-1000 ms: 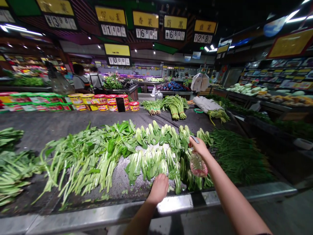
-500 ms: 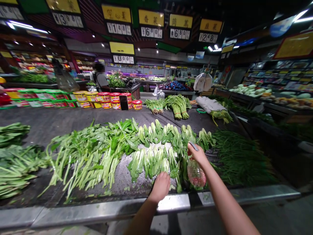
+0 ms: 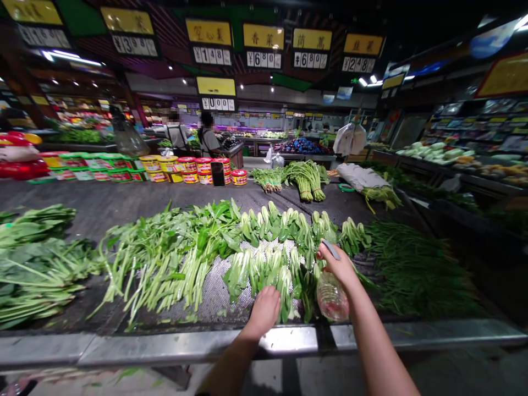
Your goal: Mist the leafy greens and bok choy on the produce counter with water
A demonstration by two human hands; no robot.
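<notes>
My right hand [image 3: 338, 264] is closed round the top of a clear spray bottle [image 3: 332, 297], which hangs over the bok choy [image 3: 276, 258] laid in rows on the dark mesh counter [image 3: 103, 206]. My left hand [image 3: 264, 311] rests at the near end of the bok choy, fingers curled onto the stems of one head; whether it grips the head I cannot make out. Long-stemmed leafy greens [image 3: 165, 258] lie to the left of the bok choy.
Chives [image 3: 408, 264] lie at the right, more greens [image 3: 33, 264] at the far left. A steel rim [image 3: 173, 346] edges the counter. Red and yellow tubs [image 3: 185, 168], a phone [image 3: 217, 174] and bundled greens [image 3: 305, 179] stand at the back. Two people [image 3: 193, 137] stand behind.
The view has shifted left, so the counter slid rightward in frame. My left hand edged slightly left and farther onto the bok choy stems. My right hand stays on the bottle.
</notes>
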